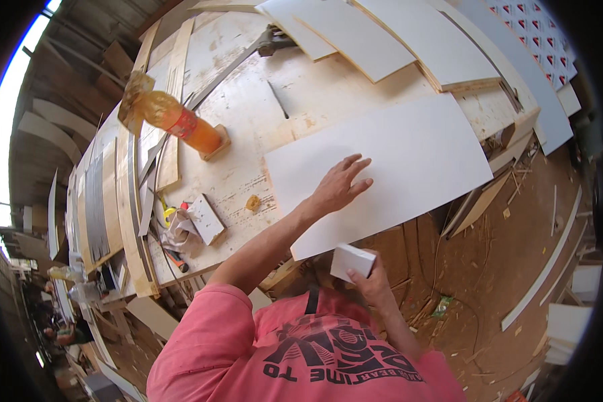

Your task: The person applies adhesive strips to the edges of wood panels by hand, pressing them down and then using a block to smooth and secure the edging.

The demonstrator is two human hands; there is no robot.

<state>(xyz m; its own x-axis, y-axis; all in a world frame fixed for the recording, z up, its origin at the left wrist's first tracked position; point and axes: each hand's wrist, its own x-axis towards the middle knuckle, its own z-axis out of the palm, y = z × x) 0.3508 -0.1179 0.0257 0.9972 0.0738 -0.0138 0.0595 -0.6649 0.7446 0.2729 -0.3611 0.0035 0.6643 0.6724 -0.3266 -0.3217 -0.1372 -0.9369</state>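
A large white panel [388, 167] lies on the workbench, its near edge reaching the bench's front edge. Over the panel, my left hand [342, 186] is spread flat with the fingers apart, resting on or just above the surface. My right hand [375, 281] grips a small white rectangular block [352, 260] in front of the bench edge, close to my body. Part of the fingers is hidden behind the block. Left of the panel, a dab of yellowish-brown stuff [252, 202] sits on the bench top.
A plastic bottle [184, 126] with orange contents stands on the bench. Near the front-left edge lie a white-faced wood piece [206, 219], crumpled cloth [179, 232] and an orange-and-black tool [176, 260]. White boards [362, 33] are piled at the back. Offcuts litter the brown floor [489, 281].
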